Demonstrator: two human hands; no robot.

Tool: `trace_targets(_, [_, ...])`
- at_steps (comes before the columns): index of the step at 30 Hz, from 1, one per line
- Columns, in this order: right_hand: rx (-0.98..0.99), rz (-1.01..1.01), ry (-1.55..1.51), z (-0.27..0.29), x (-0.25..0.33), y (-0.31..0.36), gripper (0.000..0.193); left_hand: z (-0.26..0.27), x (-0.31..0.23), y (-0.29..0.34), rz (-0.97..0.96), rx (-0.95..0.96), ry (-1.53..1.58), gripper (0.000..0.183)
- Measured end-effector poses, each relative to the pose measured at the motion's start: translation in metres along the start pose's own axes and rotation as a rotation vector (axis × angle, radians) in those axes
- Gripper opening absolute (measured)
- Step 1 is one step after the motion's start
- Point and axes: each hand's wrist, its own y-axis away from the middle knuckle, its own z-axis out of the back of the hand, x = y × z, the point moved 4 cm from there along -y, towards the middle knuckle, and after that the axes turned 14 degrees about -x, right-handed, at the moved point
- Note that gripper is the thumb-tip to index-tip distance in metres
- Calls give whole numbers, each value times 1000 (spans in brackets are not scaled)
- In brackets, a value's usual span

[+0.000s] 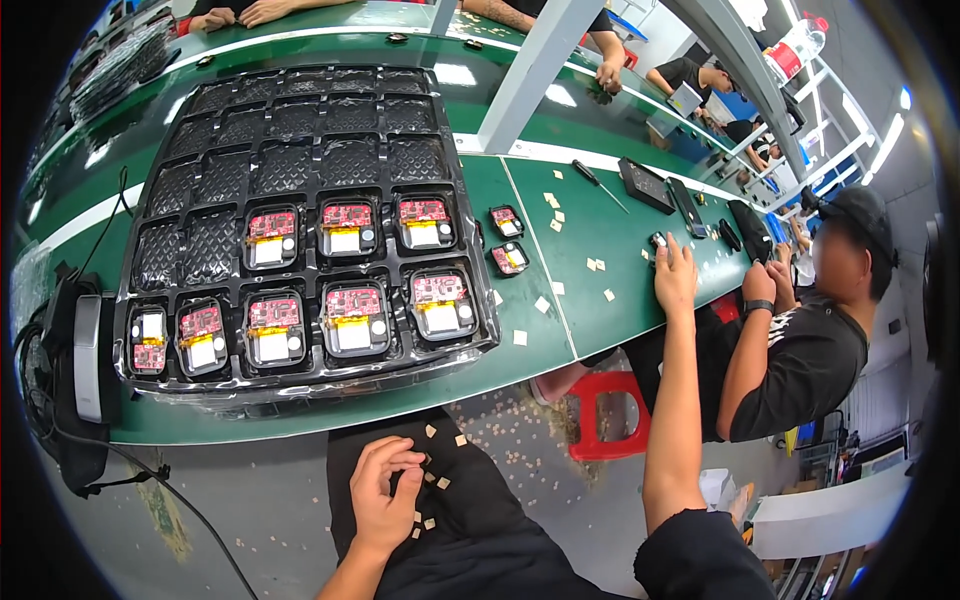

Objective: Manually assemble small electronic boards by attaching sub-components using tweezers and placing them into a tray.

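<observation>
Black trousers, lower centre, carry pale squares; over them the left hand lies loosely curled, nothing visible in its grasp. At left, a plastic tray seats red circuit modules in its lower pockets. Right of centre, the right hand pinches a small dark-and-white piece, kind unclear. A light edge grip, steadied by the free hand, would suit, clear of the screwdriver beyond.
</observation>
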Motion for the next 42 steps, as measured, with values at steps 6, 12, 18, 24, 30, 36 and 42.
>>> trace_targets(6, [247,193,-439,15,68,31,36,4,1,2,-3,-16,-21,33])
trace_targets(12, [203,347,-487,53,155,109,32,-2,2,1,6,-4,-22,31])
trace_targets(18, [192,157,-828,90,203,123,28,-1,-2,2,-12,-16,-34,30])
trace_targets(24, [67,228,-488,94,175,136,23,1,0,1,11,-19,-15,29])
trace_targets(30, [122,175,-456,110,173,155,25,1,-5,4,8,12,-9,30])
trace_targets(36, [244,56,-672,120,174,166,21,-4,-21,3,-125,39,-136,31])
trace_targets(42, [686,-63,-1375,153,200,234,32,-22,-68,4,-541,25,-291,52])
